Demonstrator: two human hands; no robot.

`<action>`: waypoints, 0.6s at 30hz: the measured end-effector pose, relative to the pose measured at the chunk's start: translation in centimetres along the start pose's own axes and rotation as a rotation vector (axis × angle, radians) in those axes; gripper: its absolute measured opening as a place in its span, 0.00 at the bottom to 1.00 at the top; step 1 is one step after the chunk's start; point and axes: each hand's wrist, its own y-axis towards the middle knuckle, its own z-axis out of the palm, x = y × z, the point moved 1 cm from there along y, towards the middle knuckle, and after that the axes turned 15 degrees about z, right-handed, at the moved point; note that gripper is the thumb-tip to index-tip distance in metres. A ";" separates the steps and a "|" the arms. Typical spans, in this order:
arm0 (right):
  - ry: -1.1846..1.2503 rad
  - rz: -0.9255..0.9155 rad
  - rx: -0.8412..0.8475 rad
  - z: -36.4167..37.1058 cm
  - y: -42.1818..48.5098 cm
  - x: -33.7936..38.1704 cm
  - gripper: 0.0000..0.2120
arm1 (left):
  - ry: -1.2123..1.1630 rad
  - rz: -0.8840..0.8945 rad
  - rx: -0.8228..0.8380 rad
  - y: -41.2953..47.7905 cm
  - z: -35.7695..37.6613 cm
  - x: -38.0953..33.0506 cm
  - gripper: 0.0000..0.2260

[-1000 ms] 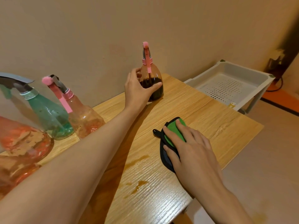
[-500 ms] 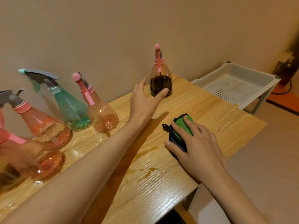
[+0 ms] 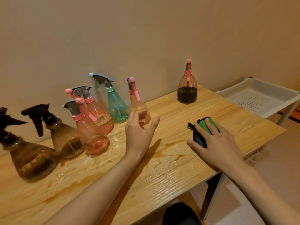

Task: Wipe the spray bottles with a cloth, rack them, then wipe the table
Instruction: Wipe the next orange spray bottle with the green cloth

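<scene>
Several spray bottles stand along the wall on the wooden table [image 3: 170, 176]. A bottle with dark liquid [image 3: 187, 88] stands alone at the far right. My left hand [image 3: 139, 132] hovers open in front of a pink-topped orange bottle [image 3: 138, 106], fingers spread, holding nothing. A teal bottle [image 3: 116, 103] stands beside it, then two pink bottles [image 3: 92, 129] and two brown bottles [image 3: 63, 135] further left. My right hand [image 3: 215, 143] rests flat on a green and dark cloth [image 3: 203, 127] on the table.
A white perforated rack tray [image 3: 258, 98] stands past the table's right end. Brownish spilled liquid [image 3: 175, 150] and wet patches lie on the table between my hands and in front of the left bottles. The wall runs close behind the bottles.
My left hand let go of the dark-liquid bottle and drew back leftward to the orange bottle. The view swung left, showing more bottles. My right hand stayed on the cloth.
</scene>
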 end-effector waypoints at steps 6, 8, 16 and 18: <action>-0.011 0.019 -0.005 0.4 -0.5 0.7 0.36 | 0.124 -0.172 -0.077 1.9 -0.8 2.9 0.33; 0.016 0.027 -0.005 0.6 -0.3 0.7 0.34 | 0.159 -0.216 -0.006 2.8 -0.4 4.0 0.40; 0.122 0.025 -0.050 1.1 0.3 0.3 0.27 | 0.222 -0.178 0.046 4.7 1.5 7.5 0.36; 0.178 0.001 -0.053 1.2 0.6 0.3 0.27 | 0.206 -0.174 0.029 4.7 1.7 7.4 0.33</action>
